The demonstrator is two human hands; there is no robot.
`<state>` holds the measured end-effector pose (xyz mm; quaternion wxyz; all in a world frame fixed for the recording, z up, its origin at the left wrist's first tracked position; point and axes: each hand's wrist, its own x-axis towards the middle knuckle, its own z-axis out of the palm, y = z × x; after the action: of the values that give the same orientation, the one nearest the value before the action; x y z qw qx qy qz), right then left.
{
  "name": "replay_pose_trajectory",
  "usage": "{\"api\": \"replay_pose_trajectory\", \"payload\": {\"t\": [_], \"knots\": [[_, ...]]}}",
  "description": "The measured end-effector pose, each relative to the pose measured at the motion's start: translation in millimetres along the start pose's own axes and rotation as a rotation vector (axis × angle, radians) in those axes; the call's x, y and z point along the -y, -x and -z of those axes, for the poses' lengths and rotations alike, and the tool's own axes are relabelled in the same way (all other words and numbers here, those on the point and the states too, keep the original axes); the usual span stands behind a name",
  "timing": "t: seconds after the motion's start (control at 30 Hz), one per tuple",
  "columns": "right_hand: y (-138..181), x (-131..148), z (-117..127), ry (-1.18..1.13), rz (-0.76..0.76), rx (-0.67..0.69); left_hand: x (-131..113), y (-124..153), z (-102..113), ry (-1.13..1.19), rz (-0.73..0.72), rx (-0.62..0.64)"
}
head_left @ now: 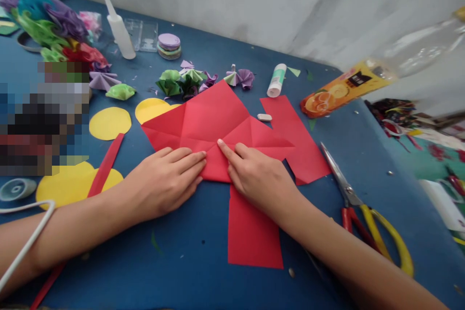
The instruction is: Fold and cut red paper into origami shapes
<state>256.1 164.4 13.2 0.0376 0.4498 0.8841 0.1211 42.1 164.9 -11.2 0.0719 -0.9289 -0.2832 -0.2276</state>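
Observation:
A creased sheet of red paper (214,116) lies on the blue table, its near edge folded over. My left hand (170,179) grips this near edge on the left, fingers pressed together and thumb hidden. On the right, my right hand (254,172) holds the same edge, with the index fingertip pressing on a crease near the middle and the other fingers curled. A red paper strip (254,232) sticks out from beneath the right hand. Another red paper piece (300,140) lies to the right, partly under the sheet's corner.
Scissors (348,193) lie right of my right forearm. Behind the sheet are a glue stick (277,81), an eraser (264,117) and folded paper flowers (185,80). A plastic bottle (348,87) stands at the right. Yellow paper circles (110,123) and a white squeeze bottle (121,36) are left.

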Motion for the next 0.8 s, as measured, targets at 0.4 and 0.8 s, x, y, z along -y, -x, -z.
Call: {"api": "replay_pose_trajectory", "payload": {"t": [0.4, 0.8], "knots": [[0, 1, -2, 0.016, 0.000, -0.042, -49, 10, 14, -0.226, 0.030, 0.093], [-2, 2, -2, 0.046, -0.003, -0.053, -65, 17, 18, -0.291, 0.126, 0.236]]}}
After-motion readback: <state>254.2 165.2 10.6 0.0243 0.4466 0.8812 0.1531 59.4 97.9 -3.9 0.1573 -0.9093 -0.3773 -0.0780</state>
